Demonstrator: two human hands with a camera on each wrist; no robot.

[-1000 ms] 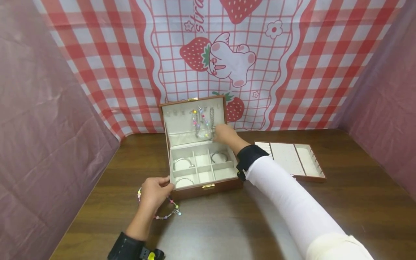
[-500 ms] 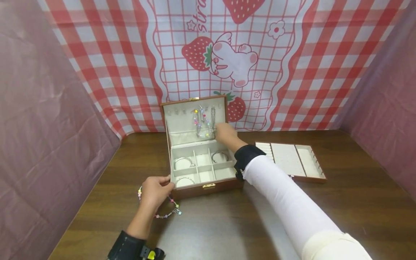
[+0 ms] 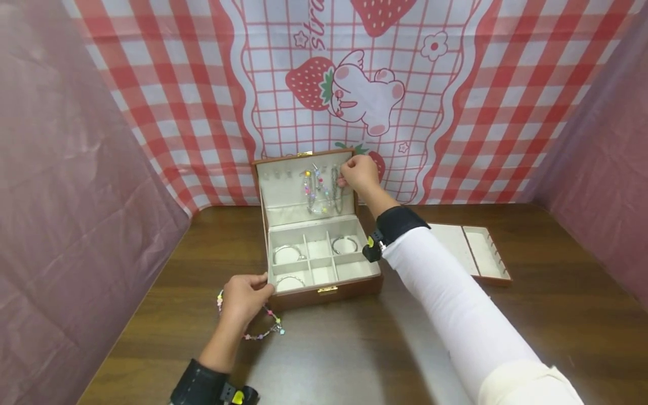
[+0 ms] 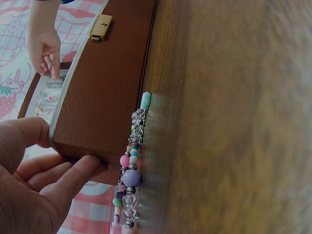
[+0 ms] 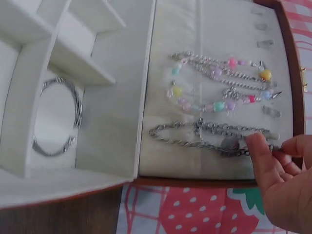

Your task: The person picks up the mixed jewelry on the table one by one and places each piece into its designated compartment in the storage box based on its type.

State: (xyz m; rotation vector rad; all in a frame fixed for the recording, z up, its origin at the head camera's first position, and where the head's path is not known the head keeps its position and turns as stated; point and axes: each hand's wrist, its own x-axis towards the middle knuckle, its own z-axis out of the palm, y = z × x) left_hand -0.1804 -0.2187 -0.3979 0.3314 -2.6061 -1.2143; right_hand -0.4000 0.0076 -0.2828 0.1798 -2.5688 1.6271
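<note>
A brown jewelry box (image 3: 349, 287) stands on the table with its lid (image 3: 278, 197) raised. My left hand (image 3: 243, 298) holds its front left corner, thumb and fingers around the edge in the left wrist view. At the lid's upper right, my right hand (image 3: 361, 173) pinches the top end of a silver chain (image 5: 229, 144) between thumb and index finger, beside the clear hooks. Colorful beaded strands (image 5: 219, 105) hang from hooks alongside it. Under my left wrist a beaded bracelet (image 4: 130, 178) lies on the table against the box.
White-lined compartments inside the box hold several silver bangles, one of them a twisted bangle (image 5: 78, 105). To the right, partly behind my right arm, lies a lift-out tray (image 3: 450, 242) with dividers. A checked strawberry cloth (image 3: 202, 101) hangs behind the box.
My right hand has risen from the lower right of the lid to its upper right edge, at the chain's top. The left hand stays at the box corner.
</note>
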